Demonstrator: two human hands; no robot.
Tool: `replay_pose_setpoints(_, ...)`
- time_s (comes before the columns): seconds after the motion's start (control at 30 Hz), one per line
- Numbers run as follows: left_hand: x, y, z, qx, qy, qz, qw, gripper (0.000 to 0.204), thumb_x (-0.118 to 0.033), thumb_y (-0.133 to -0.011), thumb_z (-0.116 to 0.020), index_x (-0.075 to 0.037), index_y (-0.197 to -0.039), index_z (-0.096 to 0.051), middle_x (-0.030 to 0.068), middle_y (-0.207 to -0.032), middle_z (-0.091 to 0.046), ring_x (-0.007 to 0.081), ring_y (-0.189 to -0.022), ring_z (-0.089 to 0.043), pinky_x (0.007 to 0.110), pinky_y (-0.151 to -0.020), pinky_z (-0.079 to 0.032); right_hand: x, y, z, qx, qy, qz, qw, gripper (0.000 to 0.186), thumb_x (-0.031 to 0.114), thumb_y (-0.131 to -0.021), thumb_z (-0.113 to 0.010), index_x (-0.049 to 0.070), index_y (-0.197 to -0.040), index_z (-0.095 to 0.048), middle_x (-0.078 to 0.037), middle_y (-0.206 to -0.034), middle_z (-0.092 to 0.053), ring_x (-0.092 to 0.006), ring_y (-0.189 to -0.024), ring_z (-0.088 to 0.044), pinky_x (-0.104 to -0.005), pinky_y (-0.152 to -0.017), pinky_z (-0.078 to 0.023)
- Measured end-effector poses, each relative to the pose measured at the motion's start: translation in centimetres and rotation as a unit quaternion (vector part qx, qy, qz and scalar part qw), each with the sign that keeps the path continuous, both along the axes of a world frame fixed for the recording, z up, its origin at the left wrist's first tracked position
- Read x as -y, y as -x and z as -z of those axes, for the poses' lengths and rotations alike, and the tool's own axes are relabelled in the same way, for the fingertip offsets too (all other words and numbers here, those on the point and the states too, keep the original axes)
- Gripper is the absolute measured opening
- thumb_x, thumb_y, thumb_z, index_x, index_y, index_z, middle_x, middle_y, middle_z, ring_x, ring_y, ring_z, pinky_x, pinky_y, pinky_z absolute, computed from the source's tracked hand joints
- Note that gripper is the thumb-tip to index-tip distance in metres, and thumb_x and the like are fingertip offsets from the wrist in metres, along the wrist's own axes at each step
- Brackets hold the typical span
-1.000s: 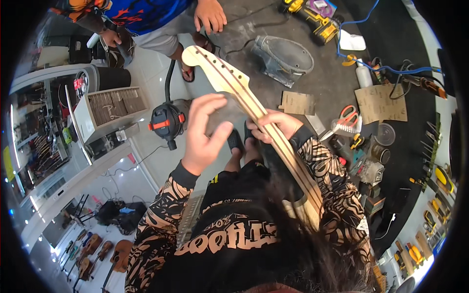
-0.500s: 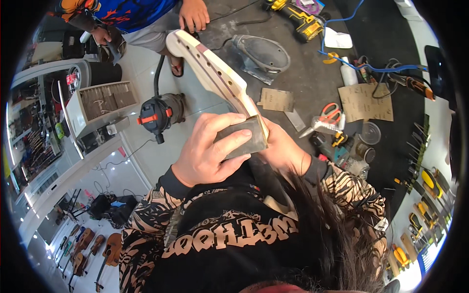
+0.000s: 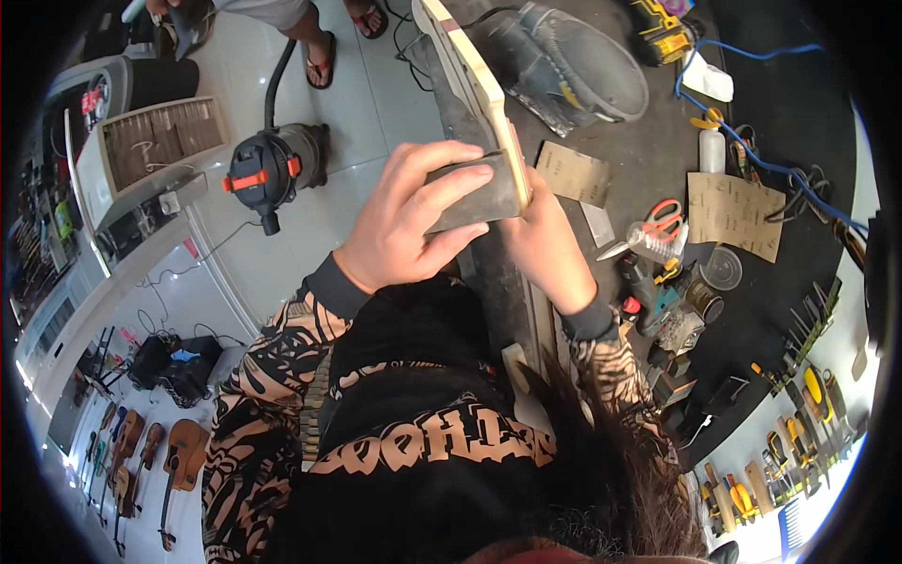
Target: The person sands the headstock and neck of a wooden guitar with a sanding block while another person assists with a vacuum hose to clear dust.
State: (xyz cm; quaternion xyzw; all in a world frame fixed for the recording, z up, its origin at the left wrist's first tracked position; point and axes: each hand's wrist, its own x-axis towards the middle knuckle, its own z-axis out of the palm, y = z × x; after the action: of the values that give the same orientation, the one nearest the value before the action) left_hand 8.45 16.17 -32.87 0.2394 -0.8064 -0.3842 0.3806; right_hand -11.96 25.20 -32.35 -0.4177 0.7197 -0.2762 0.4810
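Note:
A pale wooden guitar neck [image 3: 484, 79] is held up before me, its far end reaching the upper edge of the head view and its edge turned toward me. My right hand [image 3: 545, 230] is wrapped around the near end of the neck from the right. In my left hand [image 3: 413, 211] is a dark grey piece of sandpaper [image 3: 479, 195], with fingers on top and thumb below. The sandpaper's right edge lies against the side of the neck. Whether it is backed by a block cannot be seen.
On the dark workbench lie a power sander [image 3: 583, 61], sandpaper sheets [image 3: 738, 214], orange-handled scissors [image 3: 662, 221] and a yellow drill [image 3: 662, 33]. A shop vacuum [image 3: 272, 174] stands on the tiled floor at left. Another person's sandalled foot [image 3: 320, 61] shows beyond it.
The neck has rolled, so its row of holes is out of sight and its edge faces me. Both hands sit higher in view. The other person has mostly left the picture as the view shifted.

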Motion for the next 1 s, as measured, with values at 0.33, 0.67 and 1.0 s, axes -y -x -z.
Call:
replay_pose_setpoints(0.33,3.1,2.8,8.3,-0.073,0.040,0.062,0.995,0.059,-0.018,-0.087,-0.092,-0.010,-0.142,-0.070,0.0198,-0.151,-0.063,0.0389,-0.115,-0.066,0.048,-0.095,-0.056,0.9,-0.5,1.0,-0.016,-0.093,0.008,0.995,0.048,0.018,-0.106,-0.072,0.001,-0.149,-0.055,-0.032,-0.127,-0.075,-0.0516,-0.124,-0.072,-0.0496,-0.101,-0.058)
replay_pose_setpoints(0.67,4.6,3.2,9.3,-0.068,0.130,0.007,0.989,0.062,-0.010,-0.075,-0.100,-0.013,-0.133,-0.078,0.0186,-0.144,-0.061,0.0341,-0.106,-0.062,0.042,-0.084,-0.056,2.0,-1.0,-0.8,-0.047,-0.153,-0.015,0.987,0.050,0.026,-0.107,-0.077,-0.001,-0.143,-0.054,-0.029,-0.121,-0.076,-0.0488,-0.118,-0.075,-0.0494,-0.098,-0.058)
replay_pose_setpoints(1.0,4.7,2.8,9.3,-0.031,0.166,-0.045,0.985,0.056,-0.011,-0.077,-0.098,-0.011,-0.130,-0.078,0.0199,-0.145,-0.059,0.0344,-0.105,-0.062,0.042,-0.084,-0.055,2.7,-1.5,-0.5,-0.018,-0.152,-0.017,0.988,0.046,0.023,-0.107,-0.077,-0.001,-0.137,-0.052,-0.032,-0.113,-0.074,-0.0546,-0.111,-0.072,-0.0525,-0.091,-0.058)
